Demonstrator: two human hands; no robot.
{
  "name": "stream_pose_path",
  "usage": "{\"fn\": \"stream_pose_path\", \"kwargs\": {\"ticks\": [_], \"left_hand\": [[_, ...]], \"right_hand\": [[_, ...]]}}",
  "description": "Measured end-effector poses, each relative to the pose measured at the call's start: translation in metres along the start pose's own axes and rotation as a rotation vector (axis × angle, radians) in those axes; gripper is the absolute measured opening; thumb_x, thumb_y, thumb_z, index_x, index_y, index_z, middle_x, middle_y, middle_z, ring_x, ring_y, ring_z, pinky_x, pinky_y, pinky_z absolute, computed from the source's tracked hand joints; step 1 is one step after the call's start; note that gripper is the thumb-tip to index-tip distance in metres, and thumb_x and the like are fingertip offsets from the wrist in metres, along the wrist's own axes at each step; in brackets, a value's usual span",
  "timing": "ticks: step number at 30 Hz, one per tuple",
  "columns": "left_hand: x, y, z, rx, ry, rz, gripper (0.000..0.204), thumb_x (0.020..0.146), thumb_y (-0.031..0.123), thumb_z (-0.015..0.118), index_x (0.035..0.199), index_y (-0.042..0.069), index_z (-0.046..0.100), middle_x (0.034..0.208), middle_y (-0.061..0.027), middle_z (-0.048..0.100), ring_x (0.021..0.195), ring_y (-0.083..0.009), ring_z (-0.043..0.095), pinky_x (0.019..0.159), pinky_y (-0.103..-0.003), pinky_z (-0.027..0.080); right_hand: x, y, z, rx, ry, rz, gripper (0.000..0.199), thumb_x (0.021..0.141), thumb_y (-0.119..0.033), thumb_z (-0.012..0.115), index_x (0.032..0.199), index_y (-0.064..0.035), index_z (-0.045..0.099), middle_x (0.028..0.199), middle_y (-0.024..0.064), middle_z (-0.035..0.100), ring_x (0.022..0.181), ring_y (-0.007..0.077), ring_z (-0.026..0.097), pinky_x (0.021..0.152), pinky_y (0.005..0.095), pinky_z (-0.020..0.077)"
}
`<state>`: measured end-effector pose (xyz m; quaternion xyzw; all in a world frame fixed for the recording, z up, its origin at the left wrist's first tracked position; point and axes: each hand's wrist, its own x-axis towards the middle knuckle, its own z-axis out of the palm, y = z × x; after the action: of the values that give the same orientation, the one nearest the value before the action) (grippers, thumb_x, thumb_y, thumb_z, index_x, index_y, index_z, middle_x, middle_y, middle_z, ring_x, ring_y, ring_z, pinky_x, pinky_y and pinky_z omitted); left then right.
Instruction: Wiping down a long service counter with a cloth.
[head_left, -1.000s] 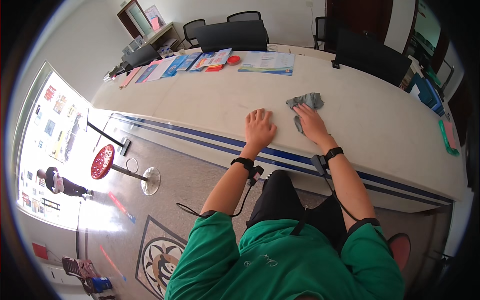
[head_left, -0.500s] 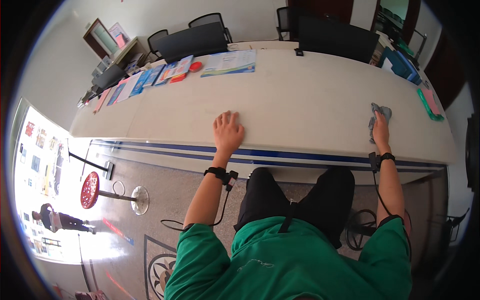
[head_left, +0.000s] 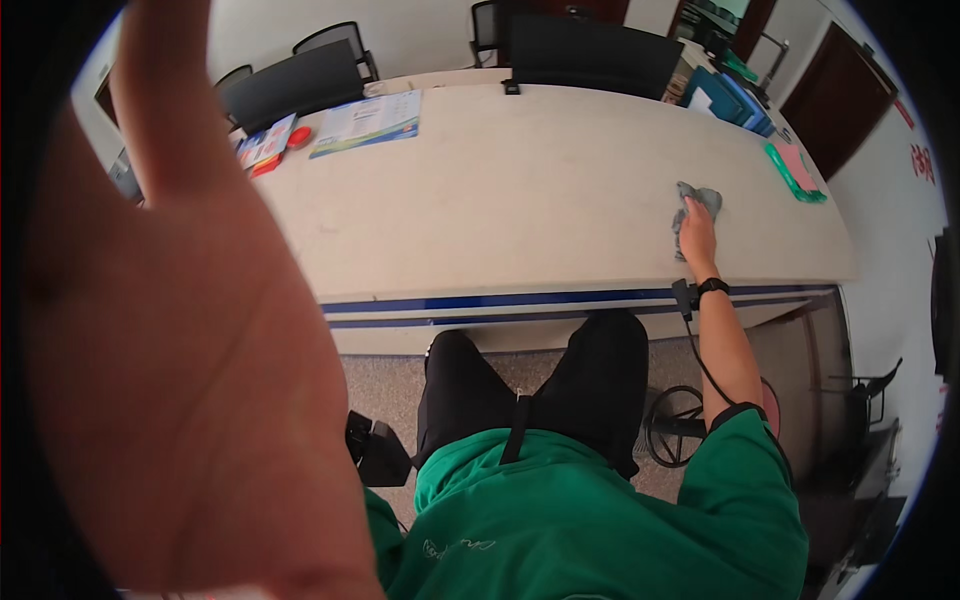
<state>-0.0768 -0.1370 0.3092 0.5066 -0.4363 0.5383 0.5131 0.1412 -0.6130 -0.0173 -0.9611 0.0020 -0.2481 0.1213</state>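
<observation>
My left hand (head_left: 200, 390) is raised very close to the camera and fills the left side of the head view. Its palm shows with the fingers apart and nothing in it; the fingertips run out of the picture. Toward the right end of the long cream counter (head_left: 500, 210), my right hand (head_left: 698, 240) presses on a crumpled grey cloth (head_left: 708, 200). The fingers are closed on the cloth, which lies against the counter top.
Two dark monitors (head_left: 595, 60) stand along the counter's far edge. A printed sheet (head_left: 370, 122), a red round container (head_left: 299, 137) and booklets (head_left: 265, 148) lie at the back left. Blue folders (head_left: 735, 98) and a green tray with pink paper (head_left: 795, 170) are at the right.
My left hand has left the counter top and come up close to the camera. The view has shifted to the right. My right hand stays on the cloth.
</observation>
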Motion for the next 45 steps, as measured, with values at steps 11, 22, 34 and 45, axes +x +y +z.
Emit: {"fn": "stream_pose_path", "kwargs": {"ticks": [11,22,34,45], "left_hand": [[-0.002,-0.025,0.044,-0.237,0.165,0.079,0.073,0.091,0.021,0.067,0.150,-0.003,0.032,0.142,-0.0231,0.051,0.134,-0.0381,0.052,0.116,-0.051,0.036],[0.002,-0.026,0.065,-0.335,0.225,0.099,0.074,0.091,0.022,0.066,0.152,-0.002,0.030,0.142,-0.0230,0.051,0.133,-0.0385,0.053,0.116,-0.052,0.037],[-0.014,-0.011,0.019,-0.108,0.102,-0.083,0.075,0.092,0.023,0.065,0.153,-0.001,0.028,0.142,-0.0229,0.051,0.132,-0.0390,0.054,0.115,-0.052,0.038],[-0.032,-0.002,0.010,-0.004,0.084,-0.175,0.076,0.093,0.025,0.065,0.155,0.000,0.027,0.143,-0.0229,0.050,0.131,-0.0394,0.055,0.114,-0.053,0.039]], "right_hand": [[-0.003,-0.003,-0.009,0.006,0.019,0.010,0.038,0.097,-0.004,0.052,0.135,-0.0018,0.058,0.141,0.0200,0.058,0.135,0.0371,0.050,0.113,0.0457,0.0416],[-0.003,-0.006,-0.009,0.020,-0.021,0.040,0.042,0.098,-0.008,0.052,0.140,-0.0034,0.054,0.145,0.0194,0.055,0.140,0.0355,0.045,0.117,0.0444,0.0381],[-0.004,0.007,0.000,-0.021,0.004,-0.010,0.038,0.099,-0.006,0.051,0.137,-0.0033,0.057,0.141,0.0193,0.058,0.135,0.0374,0.050,0.113,0.0456,0.0415],[-0.005,0.000,-0.011,0.010,-0.005,0.037,0.041,0.099,-0.007,0.054,0.139,-0.0055,0.057,0.141,0.0177,0.058,0.137,0.0353,0.049,0.113,0.0435,0.0419]]}}
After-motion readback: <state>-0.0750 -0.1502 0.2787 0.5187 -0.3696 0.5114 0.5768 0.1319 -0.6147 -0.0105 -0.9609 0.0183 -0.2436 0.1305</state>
